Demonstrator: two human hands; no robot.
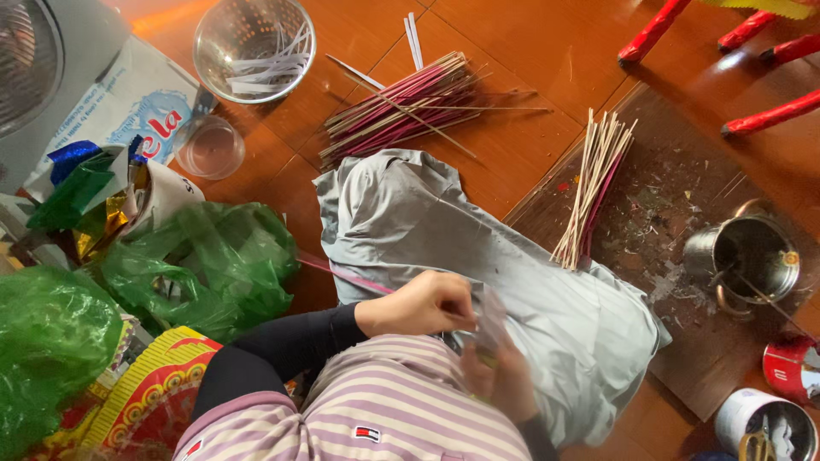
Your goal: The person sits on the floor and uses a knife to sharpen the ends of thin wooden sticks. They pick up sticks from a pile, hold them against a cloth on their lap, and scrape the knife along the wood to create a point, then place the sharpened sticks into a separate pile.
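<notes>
My left hand (418,303), in a black sleeve, rests over a grey cloth (547,299) spread on my lap, its fingers pinched on a small pale, shiny piece (491,323). My right hand (504,380) is blurred just below and grips the same piece from underneath. I cannot tell what the piece is. A thin pink stick (354,277) lies on the cloth beside my left wrist. A bundle of pink and purple sticks (401,107) lies on the wooden floor beyond the cloth. A smaller bundle of pale sticks (594,183) lies to the right of it.
A metal colander (254,47) holding white paper strips and a clear cup (209,147) stand at the top left. Green plastic bags (205,265) crowd the left. A dark board (675,213), a steel pot (752,256), two cans (769,423) and red stool legs (653,30) are on the right.
</notes>
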